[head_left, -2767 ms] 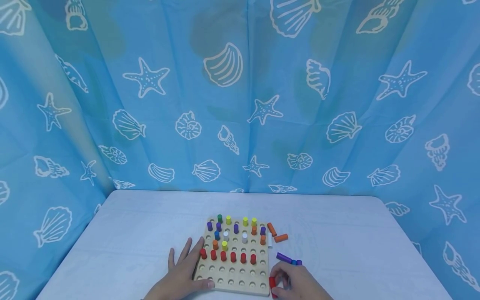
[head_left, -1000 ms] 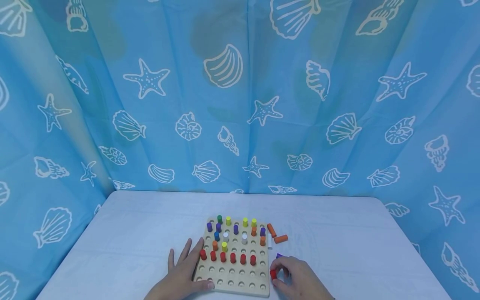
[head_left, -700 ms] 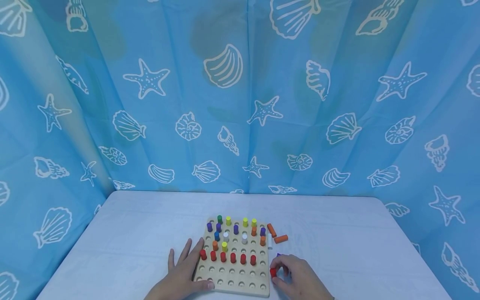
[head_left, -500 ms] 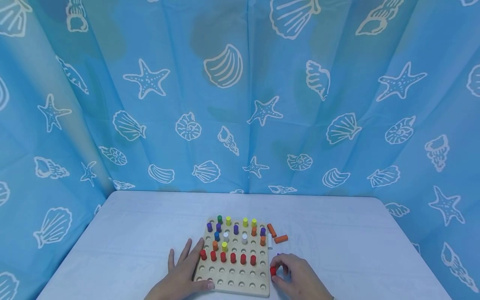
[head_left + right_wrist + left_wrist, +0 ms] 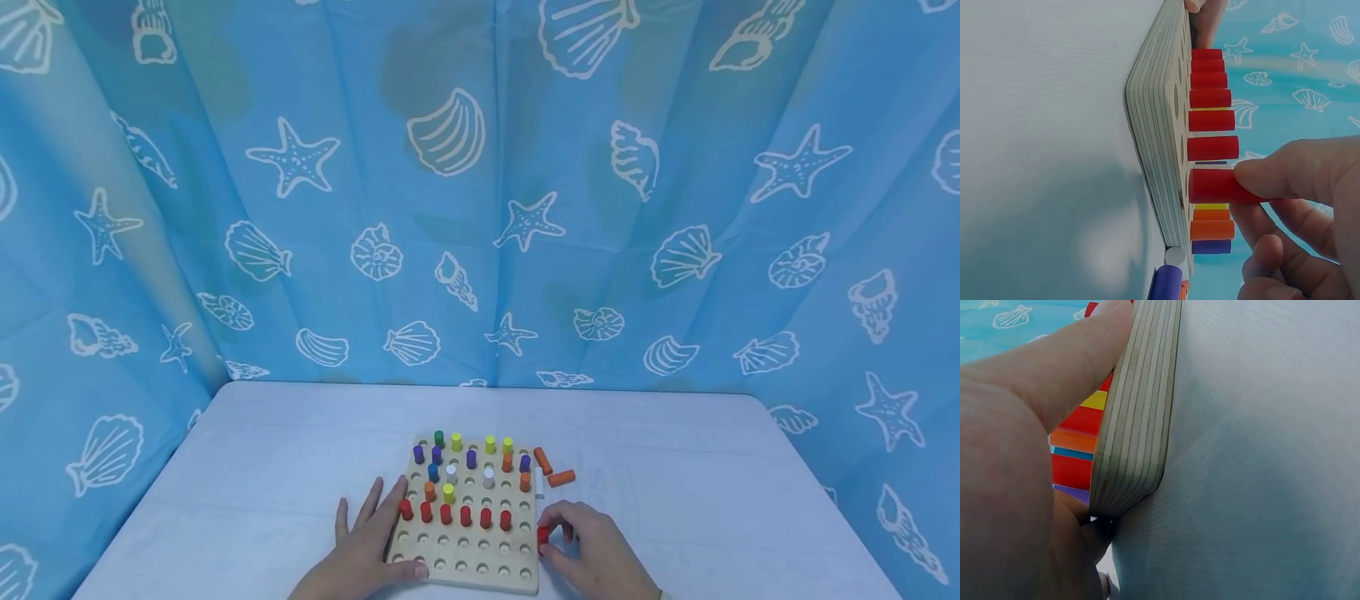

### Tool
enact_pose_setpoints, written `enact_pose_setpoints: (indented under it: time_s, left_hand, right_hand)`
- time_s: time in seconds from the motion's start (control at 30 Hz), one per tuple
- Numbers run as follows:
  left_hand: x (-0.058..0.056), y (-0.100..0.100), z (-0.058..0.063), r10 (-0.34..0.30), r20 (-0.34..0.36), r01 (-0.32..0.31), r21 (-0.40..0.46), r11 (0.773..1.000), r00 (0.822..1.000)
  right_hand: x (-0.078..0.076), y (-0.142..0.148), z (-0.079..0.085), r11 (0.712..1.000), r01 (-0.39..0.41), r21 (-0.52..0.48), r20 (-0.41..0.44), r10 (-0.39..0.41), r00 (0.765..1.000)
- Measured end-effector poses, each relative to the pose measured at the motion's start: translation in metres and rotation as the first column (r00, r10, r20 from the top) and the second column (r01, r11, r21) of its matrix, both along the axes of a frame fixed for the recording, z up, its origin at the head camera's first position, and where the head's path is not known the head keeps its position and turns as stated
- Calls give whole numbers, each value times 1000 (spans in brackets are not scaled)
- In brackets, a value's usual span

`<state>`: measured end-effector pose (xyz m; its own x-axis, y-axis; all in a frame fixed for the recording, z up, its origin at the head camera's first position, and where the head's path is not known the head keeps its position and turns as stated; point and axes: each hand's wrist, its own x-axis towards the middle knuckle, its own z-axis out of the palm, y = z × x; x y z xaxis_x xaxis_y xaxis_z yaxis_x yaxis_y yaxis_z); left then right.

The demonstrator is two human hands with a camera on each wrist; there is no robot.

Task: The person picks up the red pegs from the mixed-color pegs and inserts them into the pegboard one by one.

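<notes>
A red peg is pinched between the thumb and fingers of the right hand, beside the right edge of the wooden pegboard. In the right wrist view this red peg points at the board's top face, in line with a row of standing red pegs. Whether its end sits in a hole cannot be told. The left hand rests at the board's near left corner, its fingers spread, with the index finger along the left edge and the thumb on the near edge.
Yellow, purple, orange, white, blue and green pegs stand in the board's far rows. Loose orange pegs lie right of it. A loose purple peg lies beside a white one.
The right hand has moved away from the near edge and slightly left with the red peg. It now hides the loose purple and blue pegs in the head view. The left hand stays put.
</notes>
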<state>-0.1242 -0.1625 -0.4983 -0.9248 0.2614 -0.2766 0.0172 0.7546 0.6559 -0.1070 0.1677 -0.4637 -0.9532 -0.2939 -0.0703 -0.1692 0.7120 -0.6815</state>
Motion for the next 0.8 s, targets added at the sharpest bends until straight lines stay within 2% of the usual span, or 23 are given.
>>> enact_pose_setpoints:
  time_s: [0.2, 0.67, 0.8]
  left_hand:
    - [0, 1, 2, -9, -12, 9, -2, 1000, 1000]
    - [1, -1, 1, -7, -6, 7, 10, 1000, 1000]
    - [2, -1, 2, -14, -5, 14, 6, 1000, 1000]
  right_hand:
    - [0, -1, 2, 1000, 12, -12, -9, -13, 1000]
    - [-4, -10, -2, 999, 23, -27, -117, -26, 993]
    - [-4, -13, 0, 999, 41, -18, -125, -43, 991]
